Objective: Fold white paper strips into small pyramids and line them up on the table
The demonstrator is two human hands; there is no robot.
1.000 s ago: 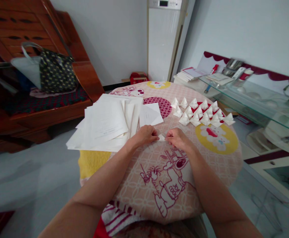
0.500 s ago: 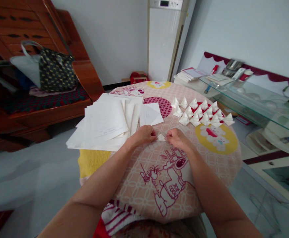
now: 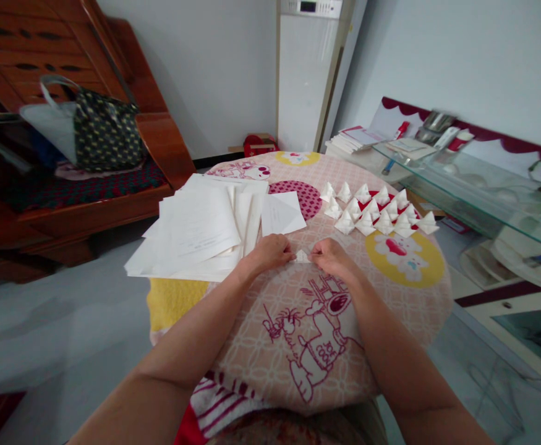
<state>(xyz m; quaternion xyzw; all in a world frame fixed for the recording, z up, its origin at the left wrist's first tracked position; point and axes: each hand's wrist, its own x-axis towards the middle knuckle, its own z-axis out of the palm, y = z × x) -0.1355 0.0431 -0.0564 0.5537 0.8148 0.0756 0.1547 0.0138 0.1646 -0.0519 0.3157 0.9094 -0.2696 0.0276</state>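
Between my hands, a small white folded paper boat [image 3: 302, 256] shows its pointed middle just above the tablecloth. My left hand [image 3: 274, 250] is closed, pinching the boat's left end. At the opposite end, my right hand [image 3: 330, 254] has its fingers closed on the paper too. Several finished-looking paper boats [image 3: 365, 224] stand in rows beyond my right hand. Past my left hand lies a loose square sheet [image 3: 282, 212] with a faint crease. A pile of white paper sheets [image 3: 191, 228] spreads to its left.
The round table wears a pink patterned tablecloth [image 3: 270, 364]. A glass shelf unit [image 3: 478, 191] with cups and papers stands close on the right. On the left is a wooden bench [image 3: 159, 142] with a dark patterned bag [image 3: 106, 130]. A tall white cabinet-like appliance [image 3: 305, 80] stands behind.
Both hands keep their hold on the paper boat, which looks pulled very slightly wider. Nothing else has visibly moved.
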